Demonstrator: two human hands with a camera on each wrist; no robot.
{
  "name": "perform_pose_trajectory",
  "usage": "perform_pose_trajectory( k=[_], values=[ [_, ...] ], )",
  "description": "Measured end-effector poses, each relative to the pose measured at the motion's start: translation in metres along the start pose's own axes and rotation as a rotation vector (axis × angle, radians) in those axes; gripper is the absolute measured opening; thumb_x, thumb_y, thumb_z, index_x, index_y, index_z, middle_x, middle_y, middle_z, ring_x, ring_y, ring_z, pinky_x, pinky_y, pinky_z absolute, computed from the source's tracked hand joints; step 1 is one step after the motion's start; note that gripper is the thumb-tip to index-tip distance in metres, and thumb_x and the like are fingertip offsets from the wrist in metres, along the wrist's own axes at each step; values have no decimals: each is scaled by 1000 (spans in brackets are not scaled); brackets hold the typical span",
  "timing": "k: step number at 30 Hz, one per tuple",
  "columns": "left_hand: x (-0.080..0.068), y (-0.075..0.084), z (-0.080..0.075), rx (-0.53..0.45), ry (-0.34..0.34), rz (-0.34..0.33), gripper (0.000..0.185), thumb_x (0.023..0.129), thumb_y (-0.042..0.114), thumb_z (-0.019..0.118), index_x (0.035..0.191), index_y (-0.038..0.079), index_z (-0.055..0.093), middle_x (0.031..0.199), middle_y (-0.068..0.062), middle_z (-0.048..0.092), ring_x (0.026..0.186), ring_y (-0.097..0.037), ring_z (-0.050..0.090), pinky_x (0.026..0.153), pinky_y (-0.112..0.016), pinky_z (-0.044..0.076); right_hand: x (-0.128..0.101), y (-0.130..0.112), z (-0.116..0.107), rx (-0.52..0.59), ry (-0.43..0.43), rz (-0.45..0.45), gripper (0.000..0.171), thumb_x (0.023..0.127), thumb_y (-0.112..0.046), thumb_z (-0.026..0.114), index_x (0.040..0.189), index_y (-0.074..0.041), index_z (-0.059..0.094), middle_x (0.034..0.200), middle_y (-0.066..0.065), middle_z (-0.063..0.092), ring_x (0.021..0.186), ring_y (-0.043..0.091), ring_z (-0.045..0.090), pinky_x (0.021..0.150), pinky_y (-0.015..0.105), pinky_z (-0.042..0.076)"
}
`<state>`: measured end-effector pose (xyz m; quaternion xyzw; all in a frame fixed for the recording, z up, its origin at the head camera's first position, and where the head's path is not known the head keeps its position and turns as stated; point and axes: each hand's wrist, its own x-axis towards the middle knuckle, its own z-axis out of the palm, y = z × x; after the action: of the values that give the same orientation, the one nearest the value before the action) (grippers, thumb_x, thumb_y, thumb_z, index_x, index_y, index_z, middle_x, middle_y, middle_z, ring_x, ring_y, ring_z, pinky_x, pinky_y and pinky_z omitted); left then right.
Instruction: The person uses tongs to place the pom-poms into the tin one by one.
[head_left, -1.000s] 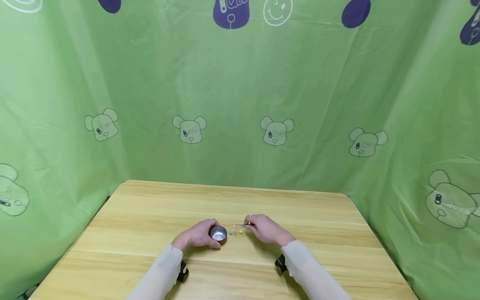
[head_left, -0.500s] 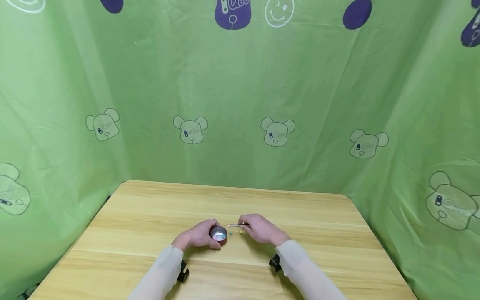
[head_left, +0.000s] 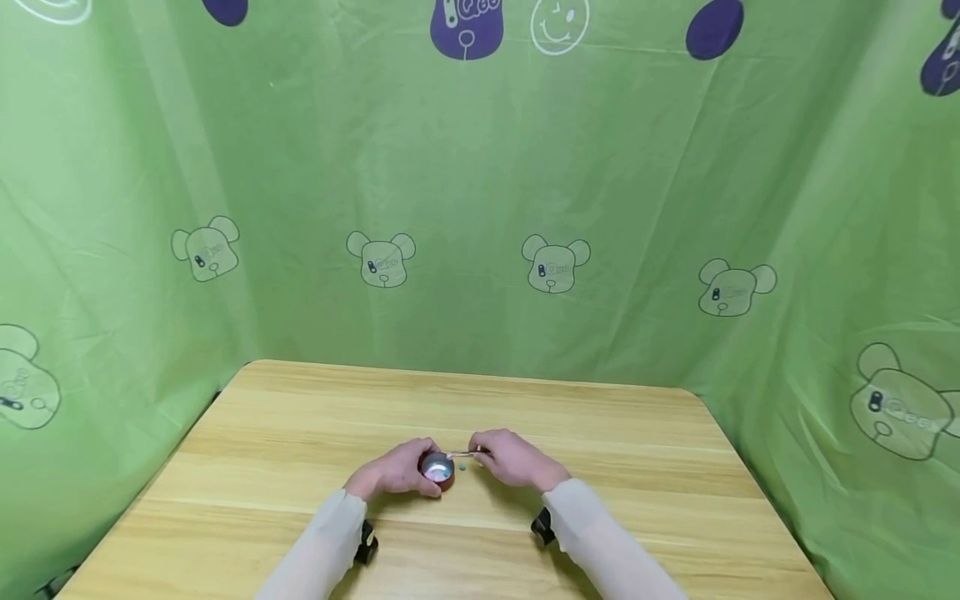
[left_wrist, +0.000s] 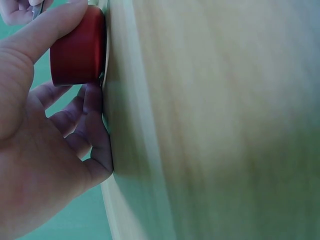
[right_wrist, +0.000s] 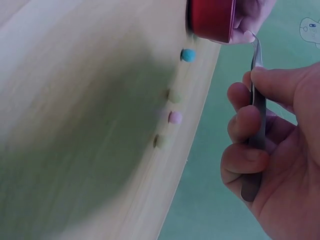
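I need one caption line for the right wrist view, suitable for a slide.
Right hand holds metal tweezers beside a red cup, with small coloured beads lying on the wooden table.

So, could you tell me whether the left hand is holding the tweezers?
No, the left hand grips the small red cup, while the right hand pinches the tweezers.

A light wooden table (head_left: 300, 433) stands inside green cloth walls (head_left: 465, 167) printed with bear faces, seemingly under even light
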<state>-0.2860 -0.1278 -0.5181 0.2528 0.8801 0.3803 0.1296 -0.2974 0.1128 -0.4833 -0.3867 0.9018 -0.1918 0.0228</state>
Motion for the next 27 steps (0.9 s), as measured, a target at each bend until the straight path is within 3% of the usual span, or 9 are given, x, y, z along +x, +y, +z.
perform_pose_trajectory(
  k=[11, 27],
  values=[
    [0, 0, 0, -10, 1, -13, 47, 71, 22, 83, 107, 10, 55, 102, 1, 59, 96, -18, 55, 89, -40, 42, 4, -2, 7, 5, -23, -2, 10, 96, -14, 54, 99, -11, 63, 93, -2, 65, 82, 6, 57, 74, 27, 49],
    [-1, 1, 0, -7, -2, 3, 47, 70, 21, 84, 105, 9, 55, 100, 1, 59, 96, -18, 56, 89, -40, 42, 8, -5, 11, -5, -32, 15, 8, 96, -17, 55, 96, -15, 62, 89, -4, 63, 76, 4, 54, 70, 26, 47]
  ],
)
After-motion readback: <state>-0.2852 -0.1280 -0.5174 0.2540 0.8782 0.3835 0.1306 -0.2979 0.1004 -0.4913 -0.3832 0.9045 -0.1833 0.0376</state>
